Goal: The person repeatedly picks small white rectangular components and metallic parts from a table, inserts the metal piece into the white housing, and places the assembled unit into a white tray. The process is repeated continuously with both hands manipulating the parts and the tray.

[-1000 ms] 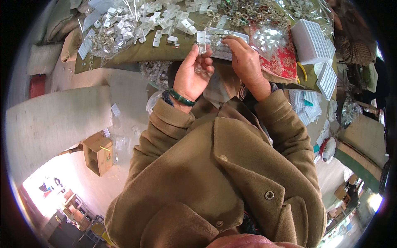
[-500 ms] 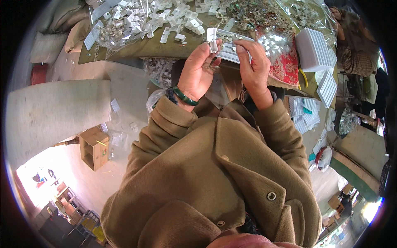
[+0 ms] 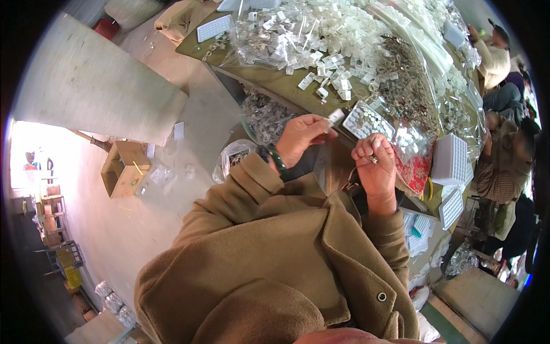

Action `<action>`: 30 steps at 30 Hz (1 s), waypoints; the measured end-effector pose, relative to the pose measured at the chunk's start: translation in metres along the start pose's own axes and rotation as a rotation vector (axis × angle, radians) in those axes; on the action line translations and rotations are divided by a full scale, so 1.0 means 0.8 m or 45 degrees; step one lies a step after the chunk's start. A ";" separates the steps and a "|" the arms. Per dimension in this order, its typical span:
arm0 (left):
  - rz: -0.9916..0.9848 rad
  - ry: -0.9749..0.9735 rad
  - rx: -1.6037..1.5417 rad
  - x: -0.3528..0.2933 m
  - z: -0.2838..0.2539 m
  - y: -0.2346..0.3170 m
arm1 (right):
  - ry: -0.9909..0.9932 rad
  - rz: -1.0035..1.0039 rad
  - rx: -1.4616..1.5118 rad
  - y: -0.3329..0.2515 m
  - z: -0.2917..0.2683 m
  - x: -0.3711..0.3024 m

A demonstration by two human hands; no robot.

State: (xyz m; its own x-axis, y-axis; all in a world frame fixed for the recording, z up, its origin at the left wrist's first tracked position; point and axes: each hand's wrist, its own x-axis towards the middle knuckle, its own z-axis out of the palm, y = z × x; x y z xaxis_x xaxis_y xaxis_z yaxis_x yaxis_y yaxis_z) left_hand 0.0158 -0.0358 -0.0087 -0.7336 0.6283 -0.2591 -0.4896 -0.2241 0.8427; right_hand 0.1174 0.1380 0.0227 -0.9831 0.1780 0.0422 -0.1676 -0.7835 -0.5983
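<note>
A small white plastic box is pinched between the thumb and fingers of my left hand, which wears a dark green bangle. My right hand is turned palm up with curled fingers. Its thumb and fingertips close on a small metallic trinket, too small to make out fully. Between and beyond my hands, a white tray of round white pieces lies at the table's edge. To its right is a clear bag with more round white pieces, upon a red patterned cloth.
Heaps of small clear and white boxes cover the table, beside a pile of metal trinkets. Stacked white trays and yellow-handled pliers stand at the right. A wooden box sits on the floor. Other people sit farther right.
The whole view has swung. My right hand has drawn back from the tray toward me, now with the trinket in its fingers. The little box in my left hand, earlier standing open, is now tilted.
</note>
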 end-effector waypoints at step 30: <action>0.226 0.566 0.296 0.222 -0.413 0.255 | 0.538 0.031 -1.613 -0.033 -0.057 -0.021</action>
State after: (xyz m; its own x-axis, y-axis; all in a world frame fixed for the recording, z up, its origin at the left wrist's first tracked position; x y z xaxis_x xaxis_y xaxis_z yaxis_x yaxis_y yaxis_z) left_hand -0.3698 -0.2157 -0.0389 -0.9495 0.2077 -0.2352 -0.2589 -0.0953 0.9612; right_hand 0.1413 0.1831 0.0011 -0.8483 0.5217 -0.0904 0.2590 0.2601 -0.9302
